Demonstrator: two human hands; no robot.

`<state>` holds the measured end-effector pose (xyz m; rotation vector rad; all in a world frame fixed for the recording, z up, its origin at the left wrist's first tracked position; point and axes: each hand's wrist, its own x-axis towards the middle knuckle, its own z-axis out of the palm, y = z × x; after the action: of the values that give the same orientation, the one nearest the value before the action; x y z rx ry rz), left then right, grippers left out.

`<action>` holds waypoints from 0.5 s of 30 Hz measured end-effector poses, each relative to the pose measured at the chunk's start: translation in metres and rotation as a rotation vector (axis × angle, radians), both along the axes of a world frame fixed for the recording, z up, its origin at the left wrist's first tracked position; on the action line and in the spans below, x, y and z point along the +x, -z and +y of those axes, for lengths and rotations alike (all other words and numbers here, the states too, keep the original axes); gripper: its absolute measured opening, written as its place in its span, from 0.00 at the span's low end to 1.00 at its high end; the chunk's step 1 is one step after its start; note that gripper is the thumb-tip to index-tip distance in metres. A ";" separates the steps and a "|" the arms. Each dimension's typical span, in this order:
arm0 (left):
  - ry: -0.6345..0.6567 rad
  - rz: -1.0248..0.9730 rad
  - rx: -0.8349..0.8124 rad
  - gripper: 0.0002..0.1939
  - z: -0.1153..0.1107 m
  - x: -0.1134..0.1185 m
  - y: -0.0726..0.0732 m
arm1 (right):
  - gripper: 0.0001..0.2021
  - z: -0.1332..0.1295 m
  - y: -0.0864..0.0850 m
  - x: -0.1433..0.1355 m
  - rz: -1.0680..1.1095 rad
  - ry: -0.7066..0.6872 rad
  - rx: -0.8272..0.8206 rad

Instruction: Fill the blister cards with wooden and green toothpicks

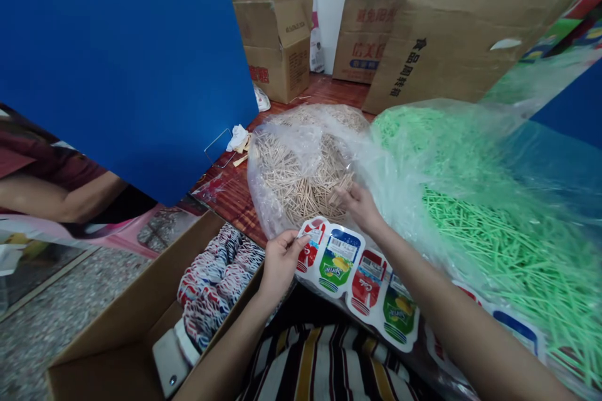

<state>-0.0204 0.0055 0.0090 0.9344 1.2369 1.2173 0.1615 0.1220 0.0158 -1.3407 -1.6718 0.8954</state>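
Note:
My left hand pinches the left end of a strip of joined packets printed in red "Cola" and green "Sprite" designs. The strip runs rightward under my right forearm. My right hand is closed at the right edge of a clear plastic bag full of pale brown sticks, with its fingertips around a few of the sticks. Beside that bag, on the right, lies another clear bag, holding bright green sticks.
At lower left, an open cardboard box holds folded packet strips and a white device. A blue panel rises at left, with another person's arm below it. Cartons stand behind the reddish table.

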 end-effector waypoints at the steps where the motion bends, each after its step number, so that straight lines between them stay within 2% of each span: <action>1: 0.001 -0.003 -0.009 0.11 0.001 0.000 0.001 | 0.20 -0.004 -0.008 -0.001 0.133 -0.010 -0.035; 4: 0.010 -0.029 -0.019 0.12 0.003 0.002 0.003 | 0.18 -0.018 -0.035 -0.005 0.556 -0.092 -0.162; 6: 0.016 -0.059 -0.013 0.12 0.004 0.004 0.004 | 0.17 -0.027 -0.049 -0.007 0.671 -0.158 -0.197; 9: 0.036 -0.113 -0.018 0.13 0.006 0.006 0.005 | 0.15 -0.039 -0.059 -0.009 0.657 -0.264 -0.226; 15: 0.030 -0.152 -0.028 0.15 0.008 0.011 0.007 | 0.19 -0.047 -0.058 -0.011 0.436 -0.401 -0.335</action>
<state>-0.0094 0.0131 0.0023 0.8214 1.1125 1.2212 0.1505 0.0746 0.0739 -0.9255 -1.5040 1.6331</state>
